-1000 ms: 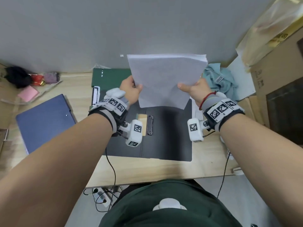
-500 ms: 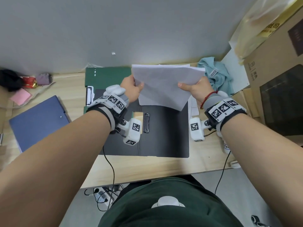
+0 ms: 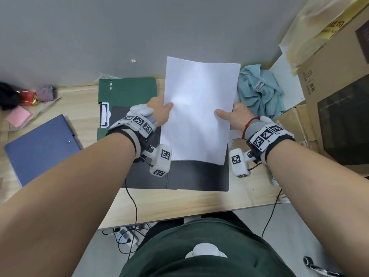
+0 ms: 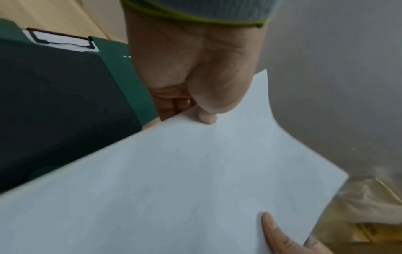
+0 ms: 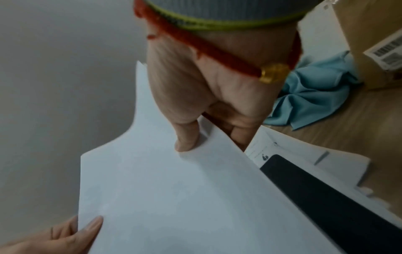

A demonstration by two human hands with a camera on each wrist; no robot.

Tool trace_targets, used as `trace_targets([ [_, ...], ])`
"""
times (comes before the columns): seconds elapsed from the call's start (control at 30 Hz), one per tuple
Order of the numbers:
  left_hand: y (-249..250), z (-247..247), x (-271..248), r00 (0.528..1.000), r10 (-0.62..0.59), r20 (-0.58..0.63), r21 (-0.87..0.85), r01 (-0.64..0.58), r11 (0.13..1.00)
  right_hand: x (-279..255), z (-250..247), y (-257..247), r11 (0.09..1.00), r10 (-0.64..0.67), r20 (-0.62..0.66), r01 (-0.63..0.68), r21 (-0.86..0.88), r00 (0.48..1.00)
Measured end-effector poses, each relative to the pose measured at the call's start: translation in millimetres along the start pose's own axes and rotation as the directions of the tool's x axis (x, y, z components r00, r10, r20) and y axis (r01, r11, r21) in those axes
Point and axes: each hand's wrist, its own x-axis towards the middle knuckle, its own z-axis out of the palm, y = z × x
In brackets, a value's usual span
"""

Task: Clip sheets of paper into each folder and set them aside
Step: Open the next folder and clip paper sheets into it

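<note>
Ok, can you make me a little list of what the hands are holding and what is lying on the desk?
left hand: pinches the left edge of the sheets of paper
right hand: pinches the right edge of the sheets of paper
paper: held up in the air above the black folder
black folder: lies open on the wooden desk
green folder: partly under the black folder
blue folder: closed, on the left side of the desk
light blue cloth: crumpled at the back right
</note>
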Motion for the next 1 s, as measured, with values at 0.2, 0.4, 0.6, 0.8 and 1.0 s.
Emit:
trace_targets([
  [0.2,-13.3,23.4,-2.7,0.991,-0.050,0.124,-0.083,0.060,0.995,-11.6,10.3,42.0,0.971,0.215,0.119,-0.226,0.083,0.969],
  [0.4,-40.8,62.2,-10.1,0.918,-0.252,0.306,-0.255,0.334,0.907,12.7,4.9,140.0,0.906,0.389,0.026,-0.377,-0.194,0.921],
  [0.6,-59.3,97.1,-12.9,0.890,-0.339,0.305,0.248,0.269,0.930,-15.9,4.9,143.7,0.825,0.477,-0.041,-0.463,-0.324,0.878],
  [0.8,-44.5,109.1,-16.3,0.922,-0.314,0.227,0.491,0.171,0.854,-5.5,11.8,146.9,0.798,0.468,-0.074,-0.457,-0.392,0.881],
  [1.0,-58.9,118.3,-23.6,0.925,-0.322,0.199,0.444,0.208,0.872,9.4,28.8,133.1,0.769,0.436,-0.059,-0.406,-0.494,0.898],
])
